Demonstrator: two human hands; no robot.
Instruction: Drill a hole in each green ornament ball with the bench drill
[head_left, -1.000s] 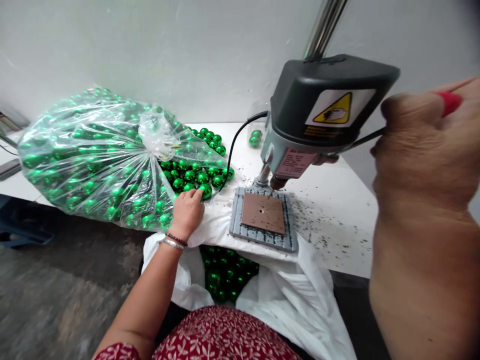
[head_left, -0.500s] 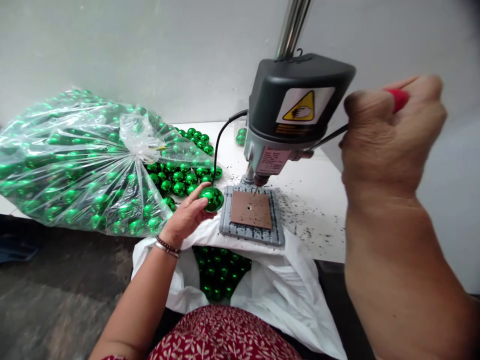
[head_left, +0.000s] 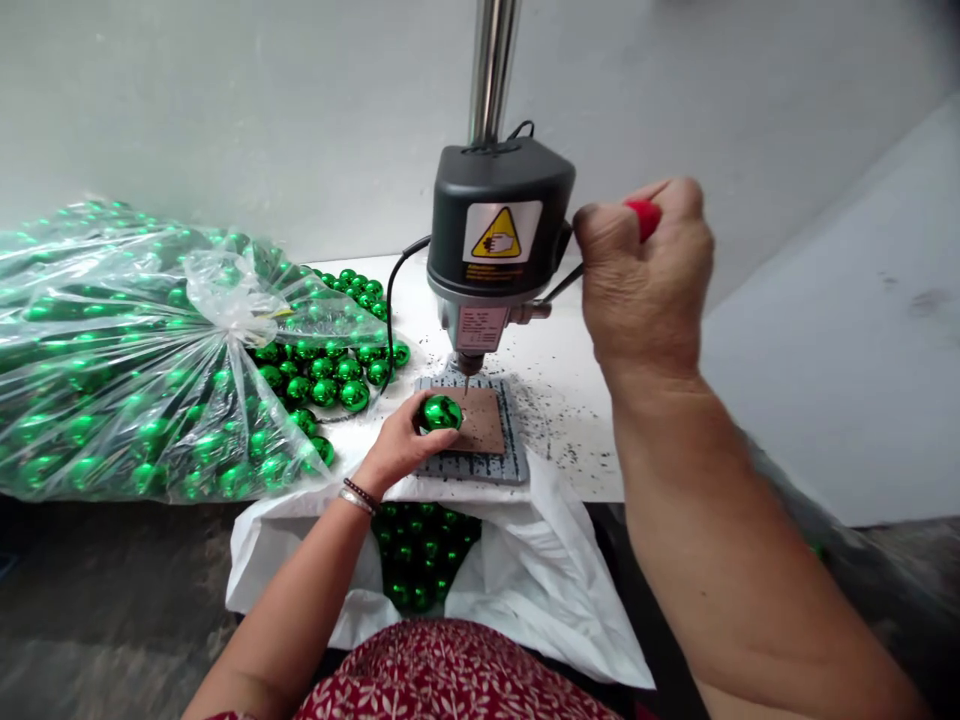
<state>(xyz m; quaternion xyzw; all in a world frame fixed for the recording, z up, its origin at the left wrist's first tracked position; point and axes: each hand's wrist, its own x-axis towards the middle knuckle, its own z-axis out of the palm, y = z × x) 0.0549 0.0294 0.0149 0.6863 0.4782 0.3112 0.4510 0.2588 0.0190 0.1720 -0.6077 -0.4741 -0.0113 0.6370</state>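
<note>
A shiny green ball [head_left: 441, 413] is held between the thumb and fingers of my left hand [head_left: 405, 437], over the left part of a brown square plate [head_left: 484, 425]. This plate lies on the grey ridged base of a small drill press [head_left: 499, 220]. The thin drill bit points down just above the plate, right of the ball and apart from it. My right hand [head_left: 649, 280] is wrapped round the red-ended lever handle [head_left: 643, 217] at the right of the machine.
A tied clear bag [head_left: 150, 380] full of green balls covers the table's left side, with loose green balls [head_left: 349, 375] beside it. Dark shavings dot the white table [head_left: 577, 400]. Below its front edge, a white sack [head_left: 525, 570] holds more green balls.
My left hand has carried the ball right, onto the area over the brown plate. The view has shifted, so the drill press and my right hand appear further left. My right hand still grips the handle.
</note>
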